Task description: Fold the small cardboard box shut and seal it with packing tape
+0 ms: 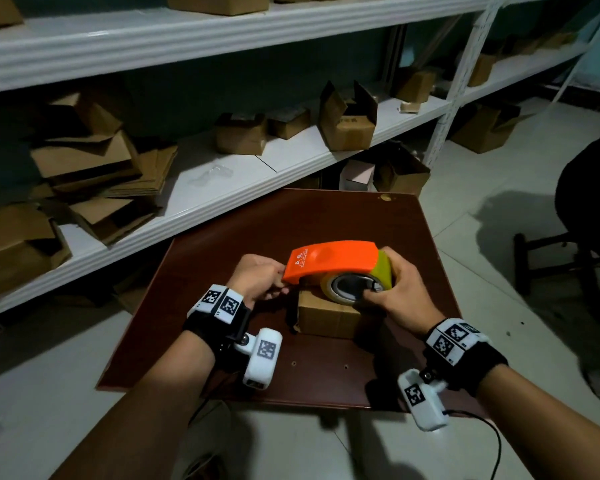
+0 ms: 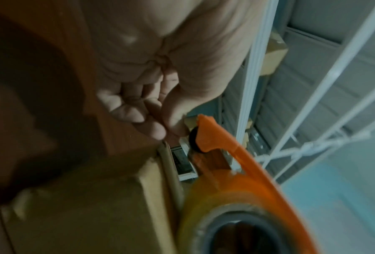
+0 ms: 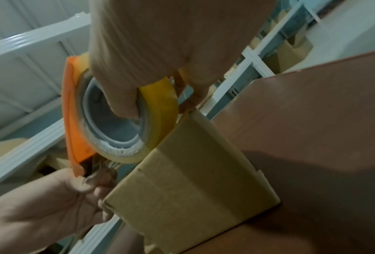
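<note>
Head view: small cardboard box (image 1: 326, 315) sat on a dark brown table (image 1: 343, 220), about centre of the tabletop, flaps folded down. Orange tape dispenser (image 1: 329, 259) with a yellowish tape roll (image 1: 352, 284) was held over the box top, roll low against it. Right hand (image 1: 400, 292) was clamped on the dispenser's 3 o'clock end, thumb hooked into the roll core. Left hand (image 1: 262, 280) was at the dispenser's 9 o'clock tip, fingers curled together at the nose; what they pinched was not clear here. White metal shelving (image 1: 222, 188) ran from 9 to 1 o'clock behind the table, loaded with loose cardboard boxes (image 1: 347, 121). A dark stool (image 1: 561, 258) stood at 3 o'clock on the tiled floor (image 1: 499, 168).

Left wrist view: left hand (image 2: 151, 96) had thumb and fingertips (image 2: 156, 131) pressed together just beside the orange dispenser (image 2: 216, 137) tip. Whether tape lay between them, cannot tell. Box (image 2: 95, 206) edge was at 6 o'clock, tape roll (image 2: 221, 199) at 5 o'clock.

Right wrist view: right hand (image 3: 160, 51) gripped the tape roll (image 3: 158, 106) and dispenser (image 3: 73, 120), thumb inside the core. Roll touched the top edge of the box (image 3: 188, 192). Left hand (image 3: 51, 201) was at 8 o'clock, fingers curled at the dispenser's lower tip, beside the box corner.
</note>
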Demonstrator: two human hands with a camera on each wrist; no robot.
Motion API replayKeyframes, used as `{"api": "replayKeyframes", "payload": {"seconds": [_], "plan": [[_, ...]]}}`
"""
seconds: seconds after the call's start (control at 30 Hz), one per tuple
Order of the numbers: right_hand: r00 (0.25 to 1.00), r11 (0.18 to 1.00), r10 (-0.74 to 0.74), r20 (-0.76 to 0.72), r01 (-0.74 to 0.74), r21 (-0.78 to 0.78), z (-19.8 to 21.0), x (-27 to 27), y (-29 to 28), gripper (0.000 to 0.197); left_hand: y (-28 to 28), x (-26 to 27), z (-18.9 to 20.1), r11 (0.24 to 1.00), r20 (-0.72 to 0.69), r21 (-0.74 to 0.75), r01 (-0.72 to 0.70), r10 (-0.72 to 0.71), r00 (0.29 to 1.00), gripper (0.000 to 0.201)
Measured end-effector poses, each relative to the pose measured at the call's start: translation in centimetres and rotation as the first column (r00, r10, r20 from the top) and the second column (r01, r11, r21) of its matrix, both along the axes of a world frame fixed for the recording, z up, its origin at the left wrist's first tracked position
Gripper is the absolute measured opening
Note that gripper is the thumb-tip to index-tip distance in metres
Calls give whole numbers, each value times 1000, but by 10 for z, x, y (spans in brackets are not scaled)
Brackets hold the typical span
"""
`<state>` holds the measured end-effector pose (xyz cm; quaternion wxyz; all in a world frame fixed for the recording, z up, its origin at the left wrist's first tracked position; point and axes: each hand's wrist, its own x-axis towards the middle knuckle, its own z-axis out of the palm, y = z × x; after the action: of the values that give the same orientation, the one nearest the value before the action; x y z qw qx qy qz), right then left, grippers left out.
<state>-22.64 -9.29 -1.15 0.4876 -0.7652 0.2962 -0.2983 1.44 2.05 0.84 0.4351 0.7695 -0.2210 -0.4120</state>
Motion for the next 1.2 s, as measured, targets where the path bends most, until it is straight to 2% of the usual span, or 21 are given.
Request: {"api": "replayKeyframes", "payload": {"seconds": [0.33,0.6,0.73,0.9,1.07,1.2], "plan": [[1000,1000,-6,30,6,-6,-4,6,5,43,4,19,-4,998,63,28,-49,47,997,19],[996,999,-33,85,30,36,-7,13,8,41,11,34,-13,993,86,47,-113,109,990,28],[989,992,-102,103,94,82,-15,14,3,45,11,32,-20,989,144,52,-139,130,981,25],[983,986,-118,142,100,130,-18,15,5,46,11,17,-37,993,162,81,-90,76,984,23],[984,987,-129,120,116,108,-16,18,6,44,7,-2,-55,990,275,133,-55,17,961,36],[987,988,-122,109,110,111,-16,18,5,46,5,-14,-62,991,267,127,-32,-3,964,35]]}}
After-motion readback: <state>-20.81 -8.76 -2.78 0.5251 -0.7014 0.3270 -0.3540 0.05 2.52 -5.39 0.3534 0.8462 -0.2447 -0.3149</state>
